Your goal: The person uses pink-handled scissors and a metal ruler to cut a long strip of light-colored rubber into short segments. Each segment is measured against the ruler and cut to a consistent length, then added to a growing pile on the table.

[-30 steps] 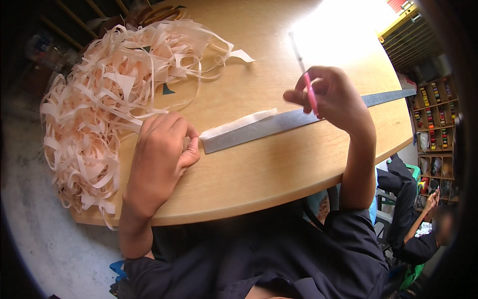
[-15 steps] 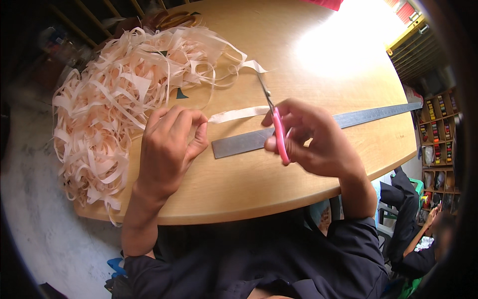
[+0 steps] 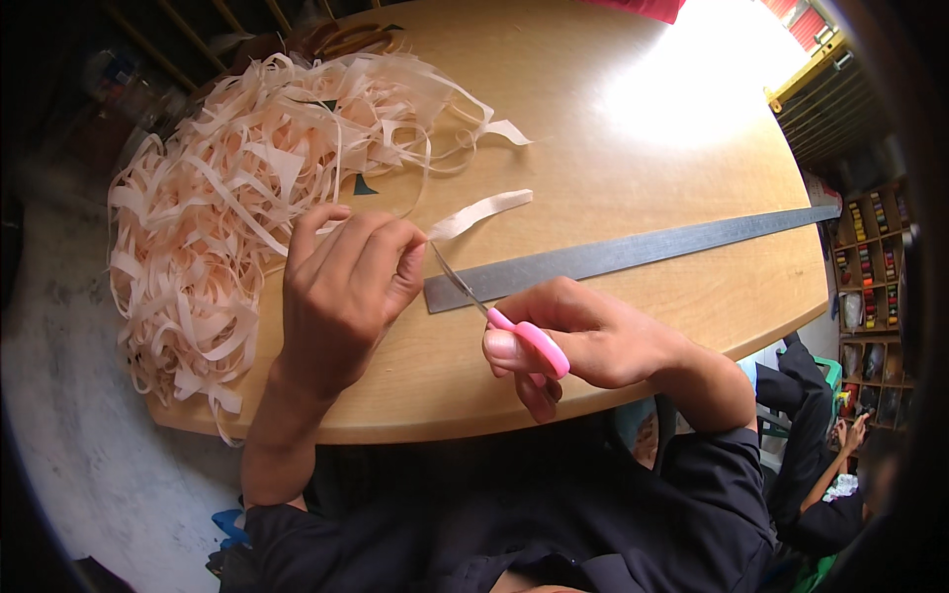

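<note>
My left hand [image 3: 348,289] is closed in a pinch on one end of a pale peach fabric strip [image 3: 484,211]. The strip's other end sticks out to the right over the table. In my right hand [image 3: 593,341] are small scissors with pink handles [image 3: 542,348]. Their blades point up and left, the tips close to the strip beside my left fingertips; whether they touch it I cannot tell. A long metal ruler [image 3: 633,253] lies on the table behind the scissors. To the left spreads a large tangled heap of peach fabric strips [image 3: 232,208].
The wooden table [image 3: 652,341] has a curved front edge. Large brown-handled scissors [image 3: 351,40] lie behind the heap, and a dark green scrap [image 3: 364,185] beside it. Something red [image 3: 643,8] is at the far edge. A person [image 3: 835,494] sits at the right near thread shelves [image 3: 875,267].
My right hand has come left and nearer with the scissors, leaving the strip's right part. The scissor tips now reach my left fingertips. My left hand has barely moved.
</note>
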Demonstrator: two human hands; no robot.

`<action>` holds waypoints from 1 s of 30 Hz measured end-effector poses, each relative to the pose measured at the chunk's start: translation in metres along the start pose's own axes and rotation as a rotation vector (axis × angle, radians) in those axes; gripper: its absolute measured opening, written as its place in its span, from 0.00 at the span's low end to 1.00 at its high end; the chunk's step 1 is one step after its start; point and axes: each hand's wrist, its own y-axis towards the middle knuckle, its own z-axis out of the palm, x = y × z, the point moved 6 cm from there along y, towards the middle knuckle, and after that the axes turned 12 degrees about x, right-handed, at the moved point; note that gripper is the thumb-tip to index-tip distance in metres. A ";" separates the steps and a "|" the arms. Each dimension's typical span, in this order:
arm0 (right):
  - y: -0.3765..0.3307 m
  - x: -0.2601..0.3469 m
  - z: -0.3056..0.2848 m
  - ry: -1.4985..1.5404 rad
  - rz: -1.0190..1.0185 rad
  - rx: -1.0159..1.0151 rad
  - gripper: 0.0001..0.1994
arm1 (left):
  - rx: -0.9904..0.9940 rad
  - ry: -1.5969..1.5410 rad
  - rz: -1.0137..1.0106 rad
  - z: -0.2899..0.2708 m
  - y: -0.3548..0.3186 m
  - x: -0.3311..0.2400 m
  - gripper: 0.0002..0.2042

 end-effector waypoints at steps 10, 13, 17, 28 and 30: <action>0.005 -0.002 0.001 0.041 -0.063 0.001 0.32 | 0.010 -0.004 0.021 0.003 -0.002 -0.002 0.09; 0.006 -0.002 0.001 0.060 -0.094 0.019 0.23 | -0.002 -0.002 0.022 0.003 -0.002 -0.003 0.09; 0.005 -0.002 -0.001 0.087 -0.109 0.032 0.25 | 0.000 -0.008 0.024 0.003 -0.002 -0.003 0.09; 0.005 -0.003 0.000 0.129 -0.096 0.012 0.21 | -0.003 -0.024 0.017 0.003 -0.001 -0.003 0.09; 0.004 -0.003 0.000 0.125 -0.085 0.010 0.21 | -0.001 -0.032 0.014 0.003 -0.001 -0.002 0.08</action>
